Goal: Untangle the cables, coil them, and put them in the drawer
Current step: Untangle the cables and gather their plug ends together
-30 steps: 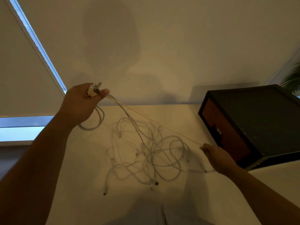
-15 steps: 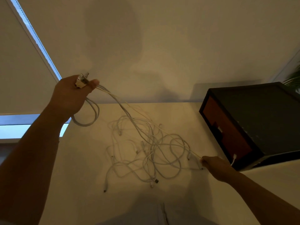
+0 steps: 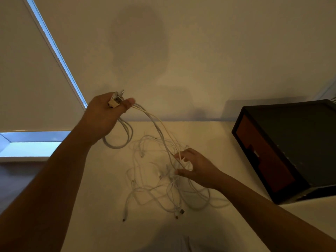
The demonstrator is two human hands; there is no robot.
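I see my left hand (image 3: 103, 117) raised above the table (image 3: 101, 197), with its back to the camera. Its fingers are curled round a small bunch of plugs (image 3: 115, 102), and the thumb presses on them from the right side; one metal tip sticks out above the fingers. From this fist several strands go down and to the right, and one loop (image 3: 118, 142) hangs just under the wrist.

My right hand (image 3: 198, 170) is lower and to the right of the left one, over the middle of the tangle. Its fingers are bent like a claw, and the finger and thumb pinch a strand where the lines from the left hand arrive. I cannot tell exactly how many strands it holds.

The white cables (image 3: 154, 193) lie in a loose knot on the table, mostly under and in front of the right hand, touching the surface. Some free ends with connectors point toward me, below the right hand.

To the right of the right hand, well apart from it, stands a dark box (image 3: 300, 142) on the table. Its reddish-brown drawer (image 3: 261, 160) faces the cables and is closed.

Behind the left hand there is a pale wall (image 3: 218, 60), and to its left a window (image 3: 31, 148) gives bluish light.
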